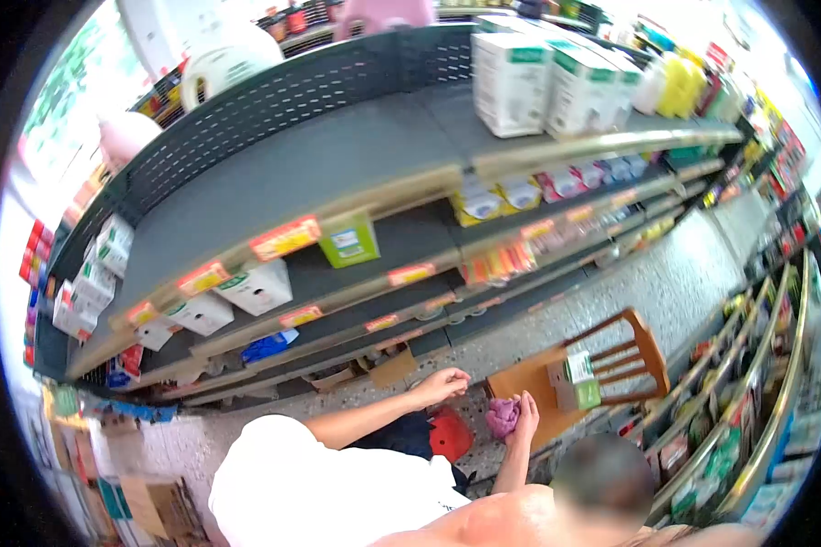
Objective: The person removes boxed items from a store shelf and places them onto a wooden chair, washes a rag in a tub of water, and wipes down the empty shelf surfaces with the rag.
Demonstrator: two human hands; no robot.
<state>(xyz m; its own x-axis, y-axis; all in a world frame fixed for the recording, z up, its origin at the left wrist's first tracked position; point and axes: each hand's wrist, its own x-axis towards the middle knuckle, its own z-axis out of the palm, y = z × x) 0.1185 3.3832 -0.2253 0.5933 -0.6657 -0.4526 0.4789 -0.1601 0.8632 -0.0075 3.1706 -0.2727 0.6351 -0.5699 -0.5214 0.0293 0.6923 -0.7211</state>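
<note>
My left arm reaches out of a white sleeve, and my left hand [441, 384] hangs low over the speckled floor, just left of a wooden chair [643, 351]. Its fingers curl downward; whether they hold anything is hidden. My right hand is not in sight. A shirtless person [506, 515] is close below me on the right. That person's hand [525, 412] grips a purple cloth [501, 417] at the front edge of the chair seat. A small green and white box [576, 380] stands on the seat. A red object [451, 436] lies on the floor under my arm.
Long grey shelves [337, 155] run along the left with white boxes [511, 82], a green box [349, 241] and orange price tags. A second rack [757, 383] of goods lines the right side. Cardboard boxes [150, 506] sit at the lower left. The aisle floor [666, 283] runs between them.
</note>
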